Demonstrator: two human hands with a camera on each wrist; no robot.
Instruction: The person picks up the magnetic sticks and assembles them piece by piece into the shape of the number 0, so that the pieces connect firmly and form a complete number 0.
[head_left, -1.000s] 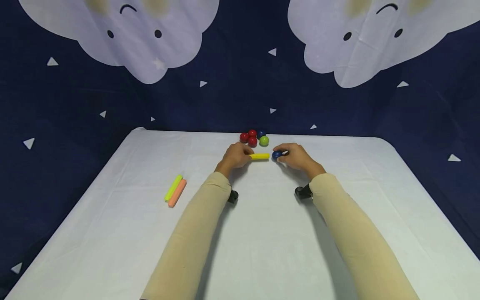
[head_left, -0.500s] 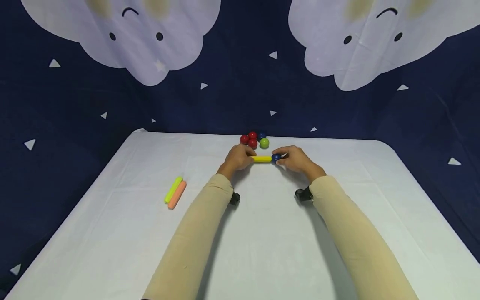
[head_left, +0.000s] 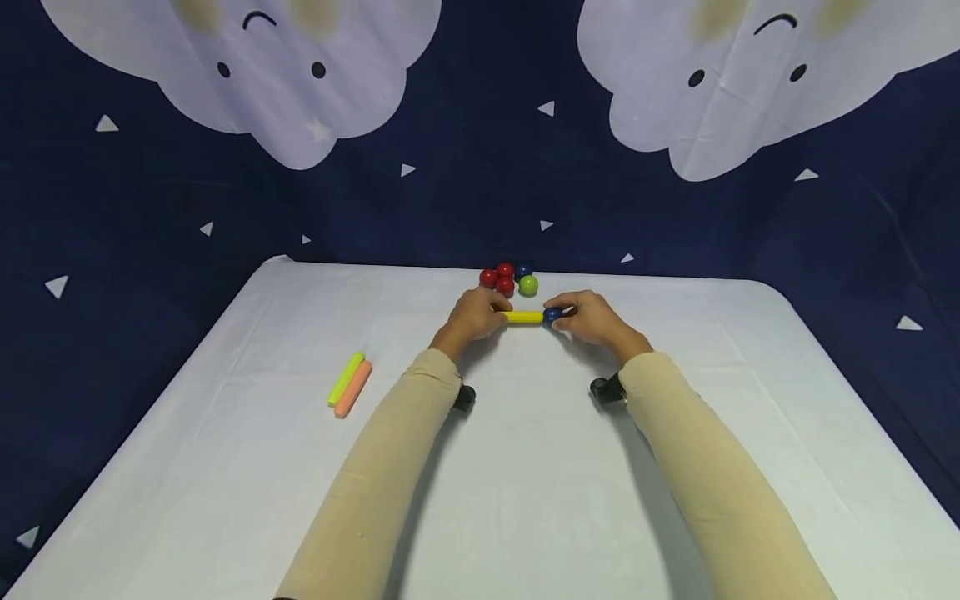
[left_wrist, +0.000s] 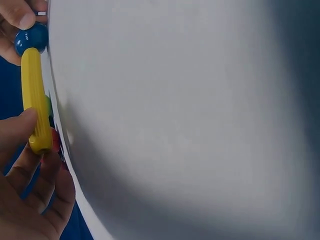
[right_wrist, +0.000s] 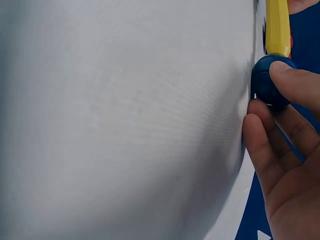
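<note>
A dark blue cloth (head_left: 480, 200) filled the upper part of the head view and ran down both sides. The white tabletop (head_left: 540, 483) took up most of the lower part. Two pale clouds (head_left: 270, 100) were printed on the cloth, one at upper left and one at upper right.

A person's beige sleeves (head_left: 720, 467) reached up from the bottom edge, one on each side of the middle. The left hand (head_left: 471, 315) was just left of the frame's centre line and the right hand (head_left: 596, 317) was to its right. The left grip was clamped on a yellow stick (head_left: 522, 317), pinching it near its left end. The right grip was clamped on a blue ball (head_left: 551, 316), thumb on one side and fingers on the other.

Well to the left, a lime stick (head_left: 346, 380) and an orange stick (head_left: 353, 389) lay slanted side by side. The yellow stick ran level near the middle, its right end touching the blue ball (whether it went into the ball, I could not tell). A small black device (head_left: 464, 398) showed at each wrist.

Near the far edge of the tabletop, just above the left hand, sat three red balls (head_left: 488, 278), a second blue ball (head_left: 523, 272) and a green ball (head_left: 528, 286), bunched together.
</note>
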